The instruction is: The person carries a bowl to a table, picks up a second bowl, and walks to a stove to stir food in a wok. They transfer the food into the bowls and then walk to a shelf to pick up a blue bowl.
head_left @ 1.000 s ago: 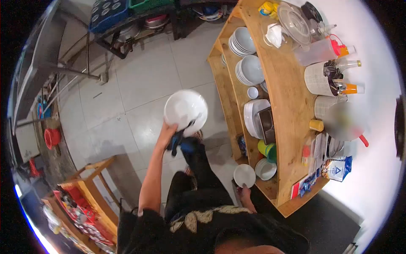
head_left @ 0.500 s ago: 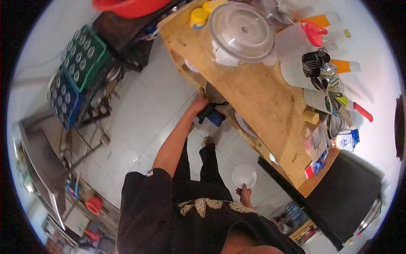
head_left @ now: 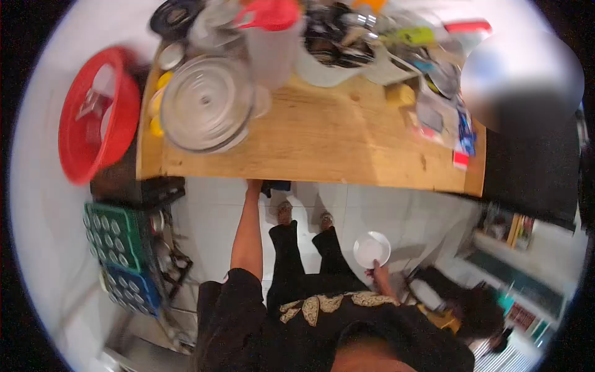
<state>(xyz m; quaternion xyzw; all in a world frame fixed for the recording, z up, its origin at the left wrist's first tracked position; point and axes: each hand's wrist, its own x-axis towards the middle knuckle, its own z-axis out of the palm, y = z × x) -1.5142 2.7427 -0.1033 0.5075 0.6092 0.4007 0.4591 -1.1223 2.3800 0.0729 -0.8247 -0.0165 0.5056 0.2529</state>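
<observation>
bowl (head_left: 372, 247) held by rim in right hand (head_left: 377, 271). wooden shelf top (head_left: 322, 136) above left hand (head_left: 254, 185), grip there hidden, impossible to judge.

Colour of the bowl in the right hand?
White; the bowl shows best in the head view.

wooden shelf top (head_left: 334, 136) | on it: red-lidded pitcher (head_left: 271, 59) | white utensil holder (head_left: 323, 75) | yellow cylinder (head_left: 401, 95)

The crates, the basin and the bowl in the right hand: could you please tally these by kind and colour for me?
Green crate: 1
Blue crate: 1
Red basin: 1
White bowl, in the right hand: 1
Total: 4
</observation>
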